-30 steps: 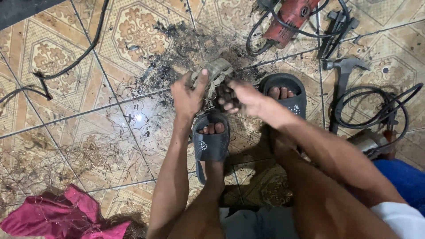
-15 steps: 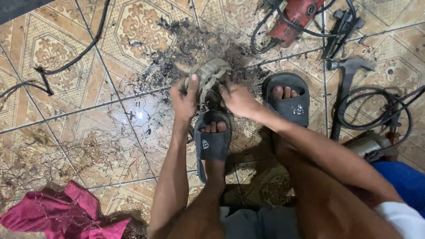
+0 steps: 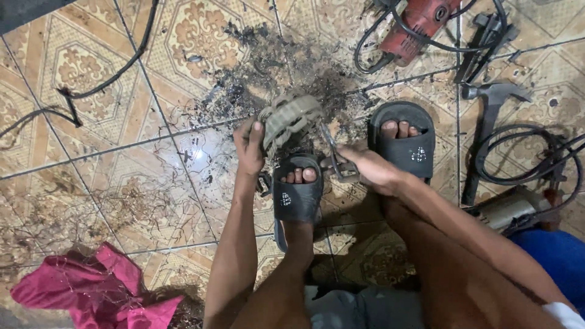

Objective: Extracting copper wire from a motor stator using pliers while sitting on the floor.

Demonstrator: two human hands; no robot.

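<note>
Both hands were closed: the left hand (image 3: 250, 149) gripped a grimy metal motor part (image 3: 289, 119) on the tiled floor (image 3: 122, 176) above the sandal (image 3: 297, 195); the right hand (image 3: 368, 167) held pliers (image 3: 334, 152) against it.

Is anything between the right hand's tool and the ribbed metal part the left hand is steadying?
Nothing visible. The left hand grips the ribbed metal part directly; the right hand holds pliers whose tip reaches its right edge unobstructed.

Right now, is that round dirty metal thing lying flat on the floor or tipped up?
Tipped up. The left hand holds the round metal part on its edge, ribbed rim facing the camera, above the dark debris, while the right hand brings pliers to it.
</note>
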